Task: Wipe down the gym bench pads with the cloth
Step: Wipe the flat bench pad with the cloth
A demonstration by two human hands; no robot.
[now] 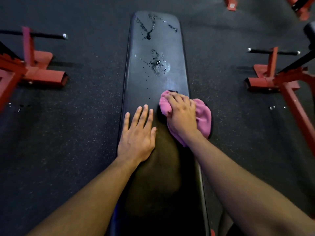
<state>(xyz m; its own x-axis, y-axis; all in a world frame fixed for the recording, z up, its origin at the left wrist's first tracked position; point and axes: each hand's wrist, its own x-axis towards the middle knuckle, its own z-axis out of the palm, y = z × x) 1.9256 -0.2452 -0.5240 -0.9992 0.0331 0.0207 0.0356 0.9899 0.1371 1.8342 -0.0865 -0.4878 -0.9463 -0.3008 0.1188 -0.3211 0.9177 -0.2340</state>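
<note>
Now bunched under curled right hand [182, 116] at bench pad [153, 79] right edge: soft pink cloth [203, 116]. Flat, fingers spread on smooth black vinyl: left hand [138, 138]. Beyond: wet droplets [158, 63].

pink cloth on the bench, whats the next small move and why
Probably push the pink cloth forward under the right hand into the wet patch just ahead; spray still beads there and at the bench pad's far end, while the left hand braces flat.

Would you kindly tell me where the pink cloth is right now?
In the head view, the pink cloth lies under the right hand on the bench pad's right edge, beside the flat left hand.
</note>
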